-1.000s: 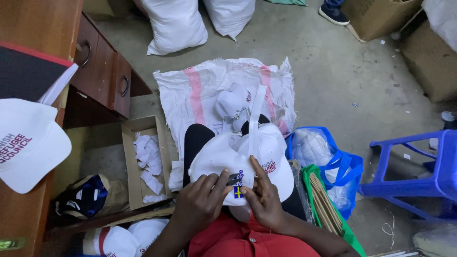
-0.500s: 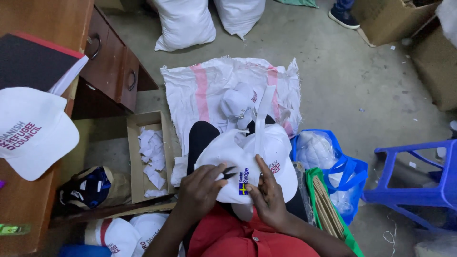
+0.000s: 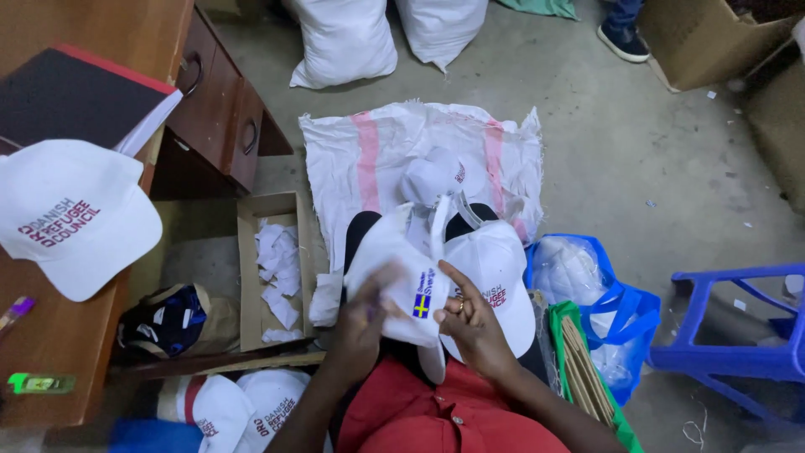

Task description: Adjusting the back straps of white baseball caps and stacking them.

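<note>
On my lap lies a stack of white caps [image 3: 495, 268] with printed logos. My left hand [image 3: 362, 323] is blurred and presses on the near side of the top cap [image 3: 394, 252], beside a small blue and yellow flag patch [image 3: 422, 305]. My right hand [image 3: 474, 323] grips the same cap's edge just right of the patch, index finger stretched along the fabric. Another white cap [image 3: 432, 178] rests farther off on a white woven sack [image 3: 377, 159] with pink stripes, spread on the floor.
A wooden desk [image 3: 59, 344] at left carries a white cap [image 3: 71, 218], a dark notebook [image 3: 71, 96] and a green lighter [image 3: 40, 383]. A cardboard box [image 3: 248, 277] holds paper scraps. More caps [image 3: 243, 407] lie below. A blue bag [image 3: 625, 323], a blue plastic stool [image 3: 738, 335] and filled sacks [image 3: 344, 42] stand around.
My left hand has slid across the top cap and is now blurred with motion. The dark marker-like object seen near it earlier is no longer visible. The view has tilted slightly.
</note>
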